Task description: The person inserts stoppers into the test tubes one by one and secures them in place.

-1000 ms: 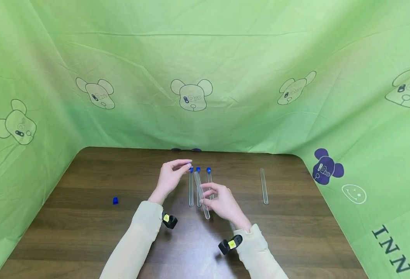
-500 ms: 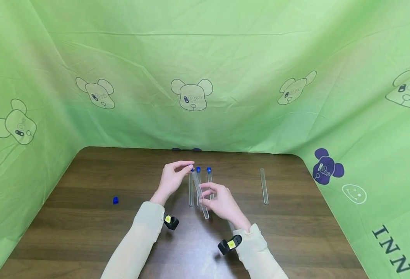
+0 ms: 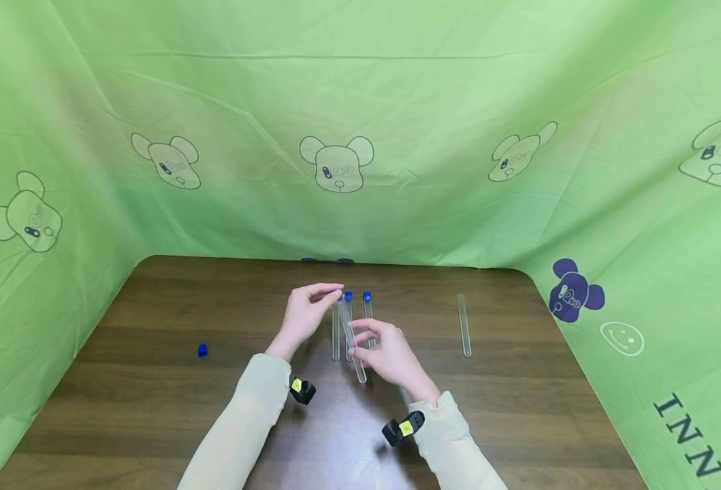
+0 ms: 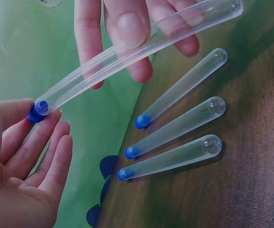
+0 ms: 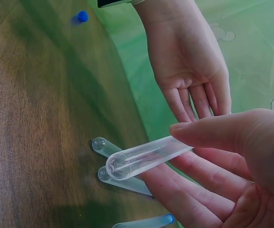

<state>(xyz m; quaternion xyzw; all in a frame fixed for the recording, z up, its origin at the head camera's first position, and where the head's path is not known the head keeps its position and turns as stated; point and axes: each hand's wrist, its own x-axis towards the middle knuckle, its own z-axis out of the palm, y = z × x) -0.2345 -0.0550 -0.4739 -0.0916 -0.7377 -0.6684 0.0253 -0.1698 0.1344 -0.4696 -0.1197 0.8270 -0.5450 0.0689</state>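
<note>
My right hand (image 3: 391, 350) holds a clear test tube (image 4: 127, 61) between thumb and fingers, slanting above the table. At the tube's mouth, my left hand (image 3: 305, 313) pinches a blue cap (image 4: 38, 113) between thumb and fingertip; in the left wrist view part of the cap shows within the tube's end. Below lie three test tubes side by side with blue caps on: a near one (image 4: 187, 88), a middle one (image 4: 180, 126) and a further one (image 4: 175, 159). In the right wrist view, the held tube's rounded end points toward the camera and the left fingertips are partly hidden.
An uncapped test tube (image 3: 463, 325) lies on the right of the brown wooden table (image 3: 121, 408). A loose blue cap (image 3: 203, 350) sits on the left. Green printed cloth (image 3: 335, 88) hangs around the table's back and sides.
My left hand has shifted slightly right with the blue cap, which has come to the mouth of the held tube. The tube's upper end has tipped a little left; the lying tubes stay put.
</note>
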